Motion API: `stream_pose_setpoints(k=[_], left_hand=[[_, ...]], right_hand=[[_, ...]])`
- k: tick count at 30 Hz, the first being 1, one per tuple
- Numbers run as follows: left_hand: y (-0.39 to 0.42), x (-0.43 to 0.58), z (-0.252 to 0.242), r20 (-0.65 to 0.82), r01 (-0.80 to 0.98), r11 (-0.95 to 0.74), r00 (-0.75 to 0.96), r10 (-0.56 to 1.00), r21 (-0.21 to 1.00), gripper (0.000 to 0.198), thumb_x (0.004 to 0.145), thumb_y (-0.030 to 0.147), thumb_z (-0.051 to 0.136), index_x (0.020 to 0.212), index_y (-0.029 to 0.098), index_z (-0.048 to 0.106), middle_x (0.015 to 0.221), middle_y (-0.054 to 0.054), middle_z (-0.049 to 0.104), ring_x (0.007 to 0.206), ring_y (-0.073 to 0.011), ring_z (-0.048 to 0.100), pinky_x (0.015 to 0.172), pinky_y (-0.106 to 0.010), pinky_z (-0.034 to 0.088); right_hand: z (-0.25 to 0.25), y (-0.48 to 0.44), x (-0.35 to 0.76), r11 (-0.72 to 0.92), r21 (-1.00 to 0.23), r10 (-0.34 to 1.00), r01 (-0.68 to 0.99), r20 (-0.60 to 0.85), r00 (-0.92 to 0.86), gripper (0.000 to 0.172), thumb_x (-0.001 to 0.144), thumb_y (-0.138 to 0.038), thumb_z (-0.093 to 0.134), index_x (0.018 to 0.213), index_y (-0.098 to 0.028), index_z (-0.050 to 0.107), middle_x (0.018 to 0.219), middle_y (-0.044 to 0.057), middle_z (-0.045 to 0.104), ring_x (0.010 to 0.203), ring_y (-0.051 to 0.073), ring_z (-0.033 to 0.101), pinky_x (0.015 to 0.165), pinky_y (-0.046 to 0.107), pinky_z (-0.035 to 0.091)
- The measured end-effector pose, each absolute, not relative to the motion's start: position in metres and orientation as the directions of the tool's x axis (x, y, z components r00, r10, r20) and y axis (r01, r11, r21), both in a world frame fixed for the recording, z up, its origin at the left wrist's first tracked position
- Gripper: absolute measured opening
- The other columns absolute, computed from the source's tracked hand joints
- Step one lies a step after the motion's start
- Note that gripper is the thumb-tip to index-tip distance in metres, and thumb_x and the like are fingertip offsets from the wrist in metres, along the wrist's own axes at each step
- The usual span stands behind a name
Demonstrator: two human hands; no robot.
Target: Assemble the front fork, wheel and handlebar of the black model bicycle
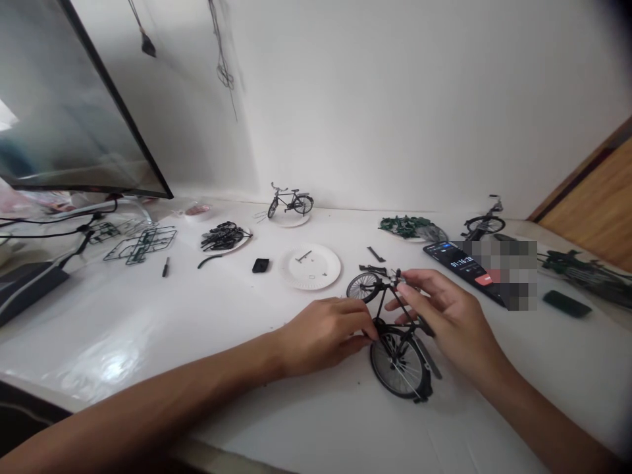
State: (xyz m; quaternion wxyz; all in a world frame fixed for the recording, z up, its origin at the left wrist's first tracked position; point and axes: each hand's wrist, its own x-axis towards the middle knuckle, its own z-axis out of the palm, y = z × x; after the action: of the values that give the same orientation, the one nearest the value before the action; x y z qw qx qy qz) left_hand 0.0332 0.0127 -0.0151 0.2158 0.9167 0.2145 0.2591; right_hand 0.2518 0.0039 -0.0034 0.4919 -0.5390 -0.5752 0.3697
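Note:
A black model bicycle point(402, 352) stands on the white table at the right of centre, front wheel pointing away from me. My left hand point(330, 332) pinches it low on the frame, near the pedal area, with fingertips partly hidden behind the parts. At the handlebar end, my right hand point(442, 306) has thumb and fingers closed around the upper frame and steering area. Just beyond the front wheel lie small black parts point(376, 255). A white paper plate point(328, 266) holding a few tiny pieces is to the left of the bicycle.
Two other model bicycles point(291, 201) point(484, 224) stand at the back. Plates of black parts point(224, 237) and green parts point(407, 227), part frames point(143, 243), a screwdriver point(166, 266) and a black box point(261, 265) lie about. A phone point(461, 270) lies right; a monitor point(74, 99) stands left.

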Motion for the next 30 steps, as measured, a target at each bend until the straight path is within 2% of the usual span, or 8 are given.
stream_pose_setpoints(k=[6, 11, 15, 21, 26, 30], left_hand=[[0.015, 0.031, -0.015, 0.375, 0.281, -0.809, 0.775, 0.509, 0.517, 0.011, 0.096, 0.019, 0.053, 0.099, 0.016, 0.063, 0.102, -0.005, 0.065, 0.091, -0.0147, 0.062, 0.08, -0.026, 0.049], [0.011, 0.035, -0.013, 0.456, 0.22, -0.819, 0.74, 0.494, 0.53, 0.015, 0.097, 0.026, 0.054, 0.101, 0.014, 0.063, 0.096, -0.006, 0.066, 0.087, -0.0132, 0.061, 0.079, -0.025, 0.048], [0.012, 0.035, -0.012, 0.501, 0.274, -0.796, 0.655, 0.566, 0.54, 0.015, 0.096, 0.028, 0.057, 0.095, 0.014, 0.063, 0.087, -0.003, 0.064, 0.078, -0.0111, 0.057, 0.072, -0.024, 0.046], [0.015, 0.031, -0.013, 0.46, 0.422, -0.727, 0.575, 0.677, 0.542, 0.009, 0.094, 0.025, 0.059, 0.091, 0.017, 0.062, 0.083, 0.001, 0.064, 0.072, -0.0097, 0.054, 0.067, -0.023, 0.042], [0.016, 0.03, -0.013, 0.449, 0.47, -0.739, 0.592, 0.669, 0.482, 0.011, 0.095, 0.028, 0.057, 0.092, 0.019, 0.062, 0.084, 0.002, 0.066, 0.071, -0.0098, 0.055, 0.069, -0.025, 0.041], [0.015, 0.028, -0.01, 0.438, 0.451, -0.774, 0.644, 0.627, 0.445, 0.015, 0.096, 0.032, 0.056, 0.095, 0.017, 0.061, 0.086, 0.001, 0.067, 0.074, -0.0104, 0.059, 0.075, -0.028, 0.042]], right_hand=[[-0.004, 0.004, 0.252, 0.12, -0.968, 0.991, 0.221, 0.131, 0.039, 0.034, 0.083, -0.049, 0.069, 0.104, -0.024, 0.059, 0.1, 0.004, 0.065, 0.064, 0.018, 0.071, 0.051, 0.026, 0.054], [-0.005, 0.002, 0.25, 0.158, -0.958, 0.987, 0.239, 0.161, -0.005, 0.03, 0.084, -0.047, 0.069, 0.103, -0.025, 0.059, 0.097, 0.003, 0.063, 0.062, 0.018, 0.071, 0.05, 0.026, 0.052], [-0.005, -0.003, 0.247, 0.189, -0.95, 0.982, 0.247, 0.178, -0.068, 0.027, 0.086, -0.045, 0.067, 0.103, -0.026, 0.059, 0.097, 0.002, 0.064, 0.063, 0.018, 0.072, 0.05, 0.027, 0.052], [-0.002, -0.006, 0.245, 0.233, -0.931, 0.97, 0.28, 0.245, 0.009, 0.026, 0.086, -0.044, 0.067, 0.102, -0.025, 0.06, 0.097, 0.003, 0.066, 0.06, 0.017, 0.071, 0.047, 0.026, 0.052], [0.003, -0.01, 0.242, 0.262, -0.921, 0.95, 0.289, 0.298, 0.089, 0.024, 0.085, -0.042, 0.069, 0.1, -0.024, 0.061, 0.079, 0.002, 0.068, 0.058, 0.018, 0.07, 0.047, 0.027, 0.054], [0.008, -0.015, 0.24, 0.327, -0.902, 0.912, 0.28, 0.379, 0.155, 0.022, 0.086, -0.039, 0.069, 0.1, -0.025, 0.062, 0.086, 0.003, 0.071, 0.058, 0.016, 0.069, 0.05, 0.028, 0.056]])
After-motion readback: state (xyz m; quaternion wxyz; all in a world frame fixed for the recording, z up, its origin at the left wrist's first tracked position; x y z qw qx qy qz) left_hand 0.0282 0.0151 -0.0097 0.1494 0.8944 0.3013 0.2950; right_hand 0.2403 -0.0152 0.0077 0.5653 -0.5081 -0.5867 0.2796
